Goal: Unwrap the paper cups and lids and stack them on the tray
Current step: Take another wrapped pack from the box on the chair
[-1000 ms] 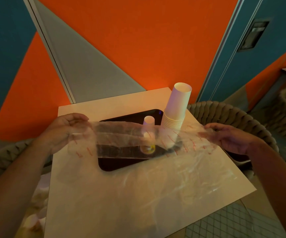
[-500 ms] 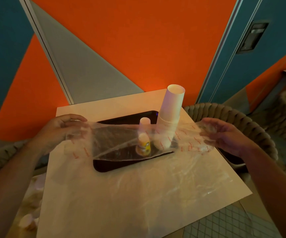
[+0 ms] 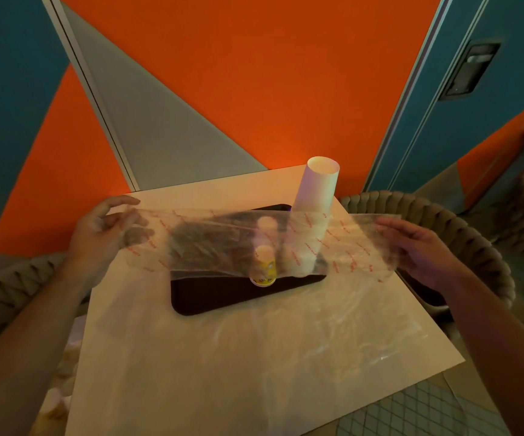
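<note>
Left hand (image 3: pixel 103 234) at 9 o'clock, right hand (image 3: pixel 424 250) at 3, both pinching the empty plastic wrapper (image 3: pixel 254 243) taut above the tray (image 3: pixel 242 297); best folded clear of the cup stack (image 3: pixel 315 196).

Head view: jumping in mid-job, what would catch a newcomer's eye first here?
The clear plastic wrap, stretched between the left hand and right hand above the dark tray, dominates the middle. Behind it, a tall stack of white paper cups stands upside down on the tray's far right. A small yellow-labelled cup sits mid-tray, half veiled by the wrap.
</note>
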The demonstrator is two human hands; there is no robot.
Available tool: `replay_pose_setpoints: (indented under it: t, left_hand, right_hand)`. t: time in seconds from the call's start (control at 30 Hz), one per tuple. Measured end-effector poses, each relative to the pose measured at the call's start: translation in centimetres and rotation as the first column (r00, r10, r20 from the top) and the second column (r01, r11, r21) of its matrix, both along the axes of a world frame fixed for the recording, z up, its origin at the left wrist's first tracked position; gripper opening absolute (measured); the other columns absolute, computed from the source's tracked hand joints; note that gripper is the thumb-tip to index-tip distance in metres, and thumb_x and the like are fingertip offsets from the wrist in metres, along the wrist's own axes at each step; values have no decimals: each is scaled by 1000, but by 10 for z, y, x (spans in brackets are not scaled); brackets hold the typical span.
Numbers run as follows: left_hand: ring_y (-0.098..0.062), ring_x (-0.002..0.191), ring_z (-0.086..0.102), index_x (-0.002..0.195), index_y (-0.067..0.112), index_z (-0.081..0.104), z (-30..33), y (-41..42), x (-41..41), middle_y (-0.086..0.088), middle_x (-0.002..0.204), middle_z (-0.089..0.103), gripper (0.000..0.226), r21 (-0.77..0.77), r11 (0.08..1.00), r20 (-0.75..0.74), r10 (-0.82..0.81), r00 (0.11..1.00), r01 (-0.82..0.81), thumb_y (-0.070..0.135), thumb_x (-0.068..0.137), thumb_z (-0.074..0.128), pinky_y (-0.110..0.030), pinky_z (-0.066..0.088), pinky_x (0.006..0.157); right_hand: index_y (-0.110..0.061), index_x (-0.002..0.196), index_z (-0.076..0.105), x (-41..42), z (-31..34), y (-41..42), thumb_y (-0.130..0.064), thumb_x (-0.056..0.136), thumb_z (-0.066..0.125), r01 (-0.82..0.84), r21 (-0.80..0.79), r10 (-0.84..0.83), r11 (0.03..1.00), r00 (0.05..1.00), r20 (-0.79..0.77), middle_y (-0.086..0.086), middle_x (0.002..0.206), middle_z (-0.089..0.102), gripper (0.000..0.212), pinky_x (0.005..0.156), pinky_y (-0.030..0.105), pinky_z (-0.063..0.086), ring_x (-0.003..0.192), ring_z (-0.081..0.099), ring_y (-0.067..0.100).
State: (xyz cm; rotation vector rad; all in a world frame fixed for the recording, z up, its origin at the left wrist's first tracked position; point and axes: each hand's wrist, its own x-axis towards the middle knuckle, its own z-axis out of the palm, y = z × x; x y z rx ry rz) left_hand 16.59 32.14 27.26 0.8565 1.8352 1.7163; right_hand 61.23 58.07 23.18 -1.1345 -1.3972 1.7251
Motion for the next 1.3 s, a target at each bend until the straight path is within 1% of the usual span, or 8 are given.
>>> replay_pose_setpoints:
  t: [0.2, 0.37, 0.53, 0.67, 0.83, 0.97, 1.13, 1.3]
  left_hand:
    - [-15, 84, 75, 93, 15, 68, 3, -5, -15, 1, 96, 74, 20, -3, 1000, 56, -16, 998, 16, 3, 100, 53, -23, 62, 70]
    - [-16, 74, 75, 92, 11, 63, 6, -7, -16, -9, 95, 66, 27, 52, 998, 236, 22, 971, -35, 4, 105, 41, -25, 63, 67]
    - [-36, 104, 70, 121, 31, 63, -12, -4, -5, -11, 119, 67, 27, -67, 971, 378, -188, 907, 229, 30, 95, 57, -54, 60, 82]
    - [-31, 93, 74, 110, 20, 61, -34, 3, 8, -24, 120, 66, 38, -99, 973, 360, -162, 919, 210, 1, 78, 67, -34, 63, 76]
    - [-36, 111, 66, 93, 3, 66, -42, 5, 5, -23, 113, 68, 15, -76, 994, 331, -50, 942, 79, -9, 91, 57, -26, 60, 82]
    - [-34, 112, 67, 121, 24, 66, -32, 1, -2, -3, 134, 60, 54, -147, 957, 302, -196, 933, 249, 2, 73, 71, -44, 64, 75]
    - [-32, 111, 68, 139, 44, 53, -23, -4, -9, 26, 146, 42, 93, -279, 868, 234, -353, 906, 410, -7, 65, 76, -47, 64, 68]
    - [-27, 109, 69, 137, 51, 52, -18, -9, -20, 24, 155, 31, 99, -351, 834, 187, -383, 905, 426, -22, 73, 70, -55, 61, 78]
  right_hand:
    - [-24, 127, 70, 11, 3, 4, 4, 72, 70, -188, -122, 186, 975, 982, -22, -3, 140, 60, 62, 69, 29, 63, 100, 70, 18]
    - [-16, 112, 76, 14, -6, 9, -9, 59, 80, -63, -123, 54, 990, 996, -74, 12, 132, 67, 54, 78, 29, 62, 109, 71, 22]
    - [-15, 126, 69, 9, -6, 8, -15, 53, 81, -79, -114, 68, 990, 992, -103, 6, 138, 64, 74, 79, 28, 62, 105, 72, 17]
    - [-26, 131, 68, 5, -4, 10, -12, 53, 84, -109, -77, 102, 991, 990, -93, -1, 149, 54, 80, 73, 32, 63, 99, 73, 20]
    - [-33, 136, 62, 10, -2, 13, 4, 64, 79, -187, -83, 187, 979, 982, -9, -6, 155, 45, 82, 96, 43, 57, 134, 53, 27]
    - [-21, 120, 74, 15, -1, 12, -24, 39, 104, -193, -60, 193, 979, 981, 1, 4, 136, 65, 86, 92, 38, 59, 124, 63, 25]
    - [-35, 140, 58, 11, 2, 4, 11, 84, 67, -194, 9, 192, 981, 976, 102, -7, 151, 48, 73, 84, 42, 62, 113, 69, 25]
    - [-50, 143, 50, 12, 4, 3, 24, 80, 66, -337, 19, 323, 941, 917, 234, -23, 154, 27, 98, 91, 47, 60, 113, 69, 28]
